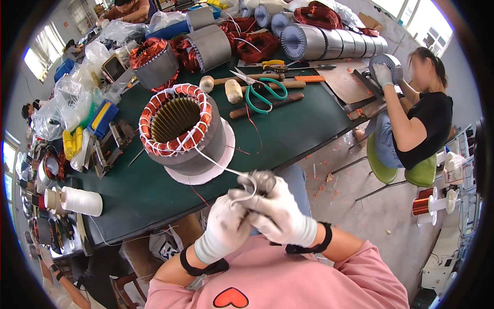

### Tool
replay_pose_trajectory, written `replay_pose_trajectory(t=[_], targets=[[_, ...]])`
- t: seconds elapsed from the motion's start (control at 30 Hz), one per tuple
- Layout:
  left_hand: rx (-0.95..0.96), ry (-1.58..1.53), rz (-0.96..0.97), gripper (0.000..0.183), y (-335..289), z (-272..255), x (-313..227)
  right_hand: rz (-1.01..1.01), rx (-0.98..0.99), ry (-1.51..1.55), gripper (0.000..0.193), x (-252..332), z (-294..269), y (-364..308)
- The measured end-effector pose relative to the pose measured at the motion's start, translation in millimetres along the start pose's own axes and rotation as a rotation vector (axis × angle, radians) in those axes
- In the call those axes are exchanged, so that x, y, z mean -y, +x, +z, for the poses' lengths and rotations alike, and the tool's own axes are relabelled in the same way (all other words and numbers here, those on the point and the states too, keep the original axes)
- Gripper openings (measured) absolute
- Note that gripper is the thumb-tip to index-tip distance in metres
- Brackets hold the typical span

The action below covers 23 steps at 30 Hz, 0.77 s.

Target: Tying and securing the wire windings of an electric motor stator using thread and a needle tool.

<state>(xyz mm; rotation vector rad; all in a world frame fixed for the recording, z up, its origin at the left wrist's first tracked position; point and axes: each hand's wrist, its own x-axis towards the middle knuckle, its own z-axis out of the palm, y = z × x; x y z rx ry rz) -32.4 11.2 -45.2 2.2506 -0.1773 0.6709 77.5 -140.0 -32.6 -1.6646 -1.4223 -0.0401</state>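
Note:
A motor stator [193,154] with a ring of copper windings laced in white cord stands upright on a round white pad [229,141]. From its laced rim a white cord [213,163] runs taut to my hands, which are close together in front of the table edge. My left hand [225,224], in a white glove, is closed with its fingers near the cord. My right hand [280,206], gloved too with darkened fingertips, pinches the cord, which loops around there. The cord's end is hidden among the fingers.
On the green table [303,129] lie teal-handled scissors [265,95], a wooden mallet [233,91] and pliers [272,64]. More stators [154,64] stand behind. A white cord spool [82,201] sits at left. A co-worker [419,113] sits at right, handling a metal core [389,67].

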Motion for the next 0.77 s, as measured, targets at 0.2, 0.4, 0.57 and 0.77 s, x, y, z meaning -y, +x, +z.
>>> replay_pose_trajectory(t=[0.2,0.4,0.57,0.77], targets=[[-0.243,-0.223,-0.369,0.019,-26,-36,4,0.174,-0.419,-0.362,0.018,-110,-76,71],[-0.429,-0.074,-0.247,0.020,-24,-50,12,0.530,0.272,-0.890,0.060,-197,-59,143],[-0.469,0.255,-0.138,0.015,20,-64,4,0.549,0.392,-0.799,0.056,-191,-70,162],[-0.447,0.738,-0.185,0.042,55,-43,20,0.507,0.303,0.413,0.062,-178,-98,130]])
